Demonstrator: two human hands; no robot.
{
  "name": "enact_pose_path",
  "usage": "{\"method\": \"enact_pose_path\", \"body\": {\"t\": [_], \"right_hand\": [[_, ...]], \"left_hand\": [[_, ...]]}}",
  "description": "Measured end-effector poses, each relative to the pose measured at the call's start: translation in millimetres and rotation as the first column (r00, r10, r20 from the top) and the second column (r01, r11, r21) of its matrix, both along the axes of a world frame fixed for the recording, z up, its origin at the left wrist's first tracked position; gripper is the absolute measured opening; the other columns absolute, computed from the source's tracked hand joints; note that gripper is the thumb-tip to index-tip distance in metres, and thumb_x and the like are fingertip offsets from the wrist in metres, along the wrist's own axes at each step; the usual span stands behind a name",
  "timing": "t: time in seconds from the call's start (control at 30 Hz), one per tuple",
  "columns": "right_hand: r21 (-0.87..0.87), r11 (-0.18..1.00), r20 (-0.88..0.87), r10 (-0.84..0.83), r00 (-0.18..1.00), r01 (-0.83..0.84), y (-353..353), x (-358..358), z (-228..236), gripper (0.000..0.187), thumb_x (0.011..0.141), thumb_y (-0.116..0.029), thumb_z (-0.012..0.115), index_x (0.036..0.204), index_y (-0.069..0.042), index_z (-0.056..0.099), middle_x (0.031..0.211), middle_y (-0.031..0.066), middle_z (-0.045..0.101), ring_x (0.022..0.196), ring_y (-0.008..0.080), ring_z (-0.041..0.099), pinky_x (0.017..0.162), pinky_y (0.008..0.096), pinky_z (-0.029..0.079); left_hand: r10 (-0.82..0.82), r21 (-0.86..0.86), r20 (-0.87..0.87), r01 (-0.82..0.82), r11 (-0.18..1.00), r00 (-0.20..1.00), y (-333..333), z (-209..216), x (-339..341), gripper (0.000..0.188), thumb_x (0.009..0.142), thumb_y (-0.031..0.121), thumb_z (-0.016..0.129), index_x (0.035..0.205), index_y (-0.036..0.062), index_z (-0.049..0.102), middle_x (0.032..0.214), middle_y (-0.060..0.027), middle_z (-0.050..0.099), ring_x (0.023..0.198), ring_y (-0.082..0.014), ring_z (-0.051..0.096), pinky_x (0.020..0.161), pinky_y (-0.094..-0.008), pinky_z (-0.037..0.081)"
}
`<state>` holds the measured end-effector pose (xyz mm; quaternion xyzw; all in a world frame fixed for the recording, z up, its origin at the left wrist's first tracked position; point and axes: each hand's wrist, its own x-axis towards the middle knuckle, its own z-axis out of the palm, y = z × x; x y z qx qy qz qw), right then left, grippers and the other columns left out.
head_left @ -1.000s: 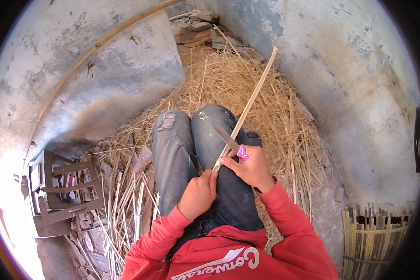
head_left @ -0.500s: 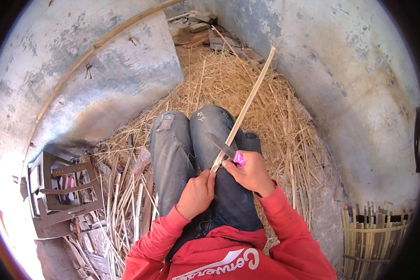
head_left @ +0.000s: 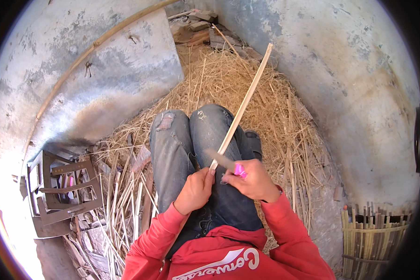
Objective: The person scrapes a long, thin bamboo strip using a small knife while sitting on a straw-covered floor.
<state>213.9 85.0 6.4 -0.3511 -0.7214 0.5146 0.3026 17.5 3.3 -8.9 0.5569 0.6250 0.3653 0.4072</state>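
A long pale strip, apparently split bamboo (head_left: 246, 100), slants up and away to the right above my thighs. My left hand (head_left: 196, 189) pinches its near end over my lap. In my right hand (head_left: 253, 180) is a knife (head_left: 224, 160) with a pink handle, its fingers wrapped round the grip. The blade is blurred by motion and points left, close to the strip's near end; whether it touches the strip I cannot tell.
Shavings and straw (head_left: 228, 70) cover the floor ahead. Loose strips (head_left: 126, 205) lie at left beside a dark wooden frame (head_left: 72, 191). A slatted basket (head_left: 373, 238) stands at right, and a curved pole (head_left: 95, 45) leans along the left wall (head_left: 140, 79).
My right hand and the knife have shifted slightly down toward me. The strip's near end looks cleaner, and its far tip has moved a little left and up.
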Motion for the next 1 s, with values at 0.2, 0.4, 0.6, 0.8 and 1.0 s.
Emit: {"method": "enact_pose_path", "body": {"t": [0.2,0.4,0.6,0.8,1.0], "right_hand": [[0.238,0.821,0.070,-0.548,0.834,0.519,43,44,2,0.029,0.097,-0.030,0.074,0.099,-0.001,0.069,0.069,-0.0034,0.054,0.061,0.0071,0.048,0.058,0.0261,0.039],[0.142,0.948,0.045,-0.294,0.955,0.285,35,38,-8,0.029,0.101,-0.027,0.067,0.098,0.001,0.073,0.078,0.0085,0.068,0.065,0.0159,0.059,0.061,0.0317,0.044],[0.386,0.909,0.160,-0.233,0.959,0.156,11,10,3,0.028,0.098,-0.029,0.071,0.099,-0.001,0.073,0.075,0.0116,0.061,0.065,0.0303,0.061,0.061,0.0388,0.048],[0.423,0.906,0.378,-0.209,0.902,0.033,8,5,-1,0.043,0.103,-0.040,0.060,0.081,-0.003,0.061,0.064,0.0173,0.063,0.058,0.0395,0.065,0.054,0.0492,0.049],[0.535,0.845,0.464,-0.268,0.844,-0.025,15,-3,-15,0.050,0.100,-0.048,0.061,0.075,-0.005,0.064,0.056,0.0200,0.062,0.053,0.0418,0.065,0.051,0.0507,0.051]], "left_hand": [[-0.007,-0.317,0.396,0.143,0.938,0.918,-8,-7,-12,0.039,0.114,0.036,0.041,0.088,0.0083,0.051,0.061,0.0013,0.041,0.050,-0.0098,0.039,0.046,-0.0286,0.031],[0.149,-0.491,0.681,0.296,0.820,0.717,-25,6,-21,0.040,0.114,0.042,0.039,0.088,0.0126,0.045,0.063,0.0064,0.025,0.050,-0.0062,0.023,0.043,-0.0253,0.018],[0.298,-0.516,0.824,0.423,0.744,0.482,-28,4,-28,0.042,0.113,0.046,0.040,0.084,0.0150,0.041,0.061,0.0064,0.023,0.048,-0.0062,0.019,0.041,-0.0245,0.015],[0.357,-0.490,0.869,0.494,0.718,0.342,-32,-3,-29,0.044,0.112,0.048,0.040,0.081,0.0166,0.038,0.059,0.0068,0.023,0.047,-0.0053,0.018,0.039,-0.0240,0.014],[0.362,-0.494,0.867,0.486,0.721,0.343,-36,-2,-28,0.044,0.112,0.049,0.039,0.082,0.0176,0.038,0.060,0.0069,0.023,0.047,-0.0050,0.018,0.039,-0.0237,0.014]]}}
